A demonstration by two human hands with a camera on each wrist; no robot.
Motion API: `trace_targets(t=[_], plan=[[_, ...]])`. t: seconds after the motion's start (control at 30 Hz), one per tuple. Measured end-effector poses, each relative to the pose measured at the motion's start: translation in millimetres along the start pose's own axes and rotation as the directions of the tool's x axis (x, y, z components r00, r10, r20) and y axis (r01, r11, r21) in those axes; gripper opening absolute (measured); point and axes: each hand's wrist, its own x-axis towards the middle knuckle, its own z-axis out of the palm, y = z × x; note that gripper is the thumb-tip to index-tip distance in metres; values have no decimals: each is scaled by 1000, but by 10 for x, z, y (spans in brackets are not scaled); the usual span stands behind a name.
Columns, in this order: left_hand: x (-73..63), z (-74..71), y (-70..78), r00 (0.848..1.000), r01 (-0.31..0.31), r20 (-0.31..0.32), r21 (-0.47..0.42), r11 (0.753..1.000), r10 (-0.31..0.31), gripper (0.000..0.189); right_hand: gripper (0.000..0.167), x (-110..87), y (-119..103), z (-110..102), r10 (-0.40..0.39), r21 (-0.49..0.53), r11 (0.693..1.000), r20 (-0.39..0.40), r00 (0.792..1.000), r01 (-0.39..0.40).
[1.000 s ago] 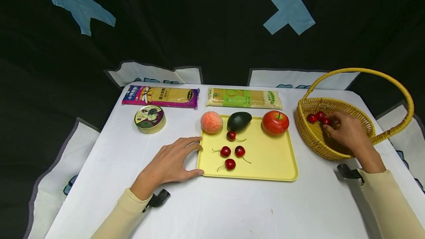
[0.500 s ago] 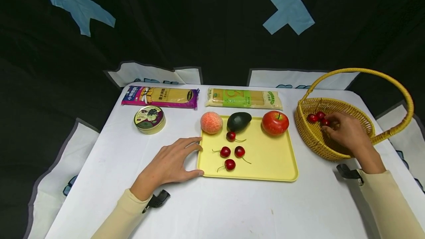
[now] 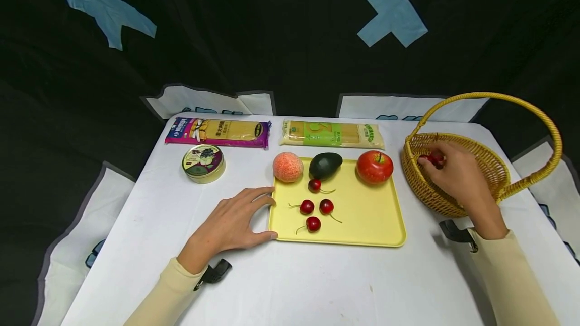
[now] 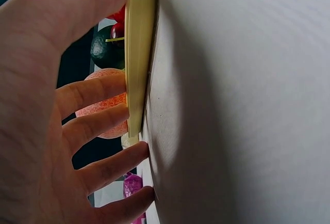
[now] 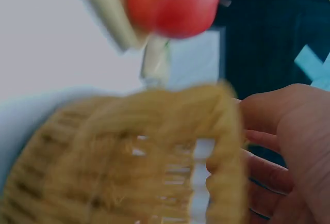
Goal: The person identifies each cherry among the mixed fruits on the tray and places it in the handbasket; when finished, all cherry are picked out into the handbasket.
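My left hand (image 3: 228,223) lies spread at the left edge of a yellow tray (image 3: 367,215); in the left wrist view, its thumb and two fingers touch the rim, the other fingertips the table. My right hand (image 3: 462,175) reaches into a yellow wicker basket (image 3: 414,190) on the right, thumb and curled fingers around red cherries (image 3: 436,160), partly hidden. I cannot tell whether it grips one. Several stemmed cherries (image 3: 306,207) lie on the tray, with a dark green avocado (image 3: 325,166), a red apple (image 3: 374,167) and a pinkish peach-like fruit (image 3: 287,167) along its far side.
Behind the tray lie a green-labelled spaghetti pack (image 3: 333,134) and a purple one (image 3: 219,132). A round tin (image 3: 204,163) stands at left. The basket's tall handle (image 3: 539,109) arches over its right side. A dark patterned cloth (image 3: 272,39) hangs behind the white table.
My right hand has shifted left and slightly away from me inside the basket, now covering more of the cherries there. The left hand and the tray have stayed put.
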Motion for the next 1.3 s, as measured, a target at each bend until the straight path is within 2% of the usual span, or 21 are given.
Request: trace_targets(t=[0.33, 0.47, 0.7, 0.9, 1.17, 1.3], plan=[[1, 4, 1, 1000, -3, -3, 3, 1000, 3, 72, 45, 53, -502, 129, -76, 91, 993, -21, 997, 78], [6, 11, 2, 1000, -3, 1, 2, 1000, 3, 73, 43, 59, -666, 223, -135, 99, 985, -41, 990, 139], [6, 12, -3, 1000, 0, 2, -3, 1000, 0, 73, 38, 15, -863, 420, -244, 144, 958, -42, 969, 247], [4, 7, 0, 1000, -4, -1, -7, 1000, 4, 72, 32, -37, -971, 587, -342, 201, 918, -38, 939, 342], [0, 7, -1, 1000, 3, 6, -3, 1000, -3, 72, 33, -127, -1123, 742, -364, 197, 916, 52, 930, 348], [-1, 8, -2, 1000, 4, 4, -3, 1000, -4, 72, 33, -188, -1200, 815, -386, 208, 910, 101, 917, 359]])
